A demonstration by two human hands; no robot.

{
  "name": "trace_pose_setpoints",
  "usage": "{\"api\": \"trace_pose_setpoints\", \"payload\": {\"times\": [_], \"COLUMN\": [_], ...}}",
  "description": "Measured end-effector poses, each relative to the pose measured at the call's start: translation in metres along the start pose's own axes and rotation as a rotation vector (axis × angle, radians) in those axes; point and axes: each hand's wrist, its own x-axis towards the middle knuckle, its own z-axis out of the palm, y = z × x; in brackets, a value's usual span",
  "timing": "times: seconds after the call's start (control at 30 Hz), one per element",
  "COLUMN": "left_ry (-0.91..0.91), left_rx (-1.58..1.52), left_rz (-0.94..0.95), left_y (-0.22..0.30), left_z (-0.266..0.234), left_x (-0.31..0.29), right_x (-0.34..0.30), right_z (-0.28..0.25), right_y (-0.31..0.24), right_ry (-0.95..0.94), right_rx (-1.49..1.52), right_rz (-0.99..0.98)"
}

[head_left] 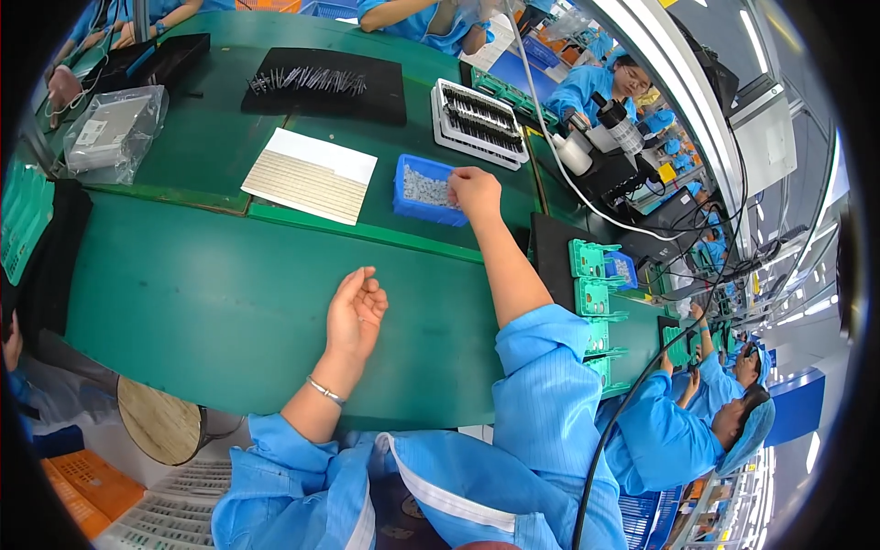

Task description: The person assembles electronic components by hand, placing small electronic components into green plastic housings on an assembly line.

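Note:
My right hand point(475, 193) reaches over the right side of a small blue bin point(431, 217). Its fingers are pinched together at the bin's rim; whatever they hold is hidden. Many small pale, translucent pieces point(424, 188) fill the bin. My left hand point(357, 314), with a bracelet at its wrist, hovers over the green work surface point(202, 293), palm turned inward. Its fingers are loosely curled with the thumb apart, and I see nothing in them. Left of the bin lies a white sheet with beige strips point(312, 176).
A black mat point(385, 92) carries many thin dark pins. Beside it stands a white tray point(449, 137) with rows of black parts. Green fixtures point(591, 298) line the right side near another blue bin point(621, 269). A bagged stack point(115, 133) lies far left. Co-workers sit around.

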Motion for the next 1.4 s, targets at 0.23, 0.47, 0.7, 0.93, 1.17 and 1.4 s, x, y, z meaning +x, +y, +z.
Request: {"api": "trace_pose_setpoints", "payload": {"times": [0.23, 0.47, 0.7, 0.93, 1.17, 1.4], "left_ry": [0.004, -0.012, -0.044, -0.004, -0.012, -0.118], "left_rx": [-0.019, -0.038, 0.041, 0.081, 0.072, 0.097], "left_rz": [0.033, 0.041, -0.026, 0.01, 0.036, -0.075], "left_y": [0.001, 0.003, 0.002, 0.001, 0.0, -0.004], "left_z": [-0.001, 0.002, -0.003, -0.01, -0.016, 0.002], "left_x": [0.008, 0.002, 0.0, 0.006, 0.007, -0.003], "right_x": [-0.027, -0.151, -0.205, -0.223, -0.226, -0.213], "right_z": [-0.028, -0.01, 0.003, -0.017, -0.038, -0.075], "right_y": [-0.043, -0.098, -0.113, -0.119, -0.06, 0.028], "right_ry": [-0.12, -0.435, -0.294, -0.25, -0.034, 0.274], "right_rx": [0.705, 0.492, 0.114, 0.264, 0.378, 0.427], "right_rz": [0.304, 0.068, -0.412, -0.397, -0.033, 0.272]}}
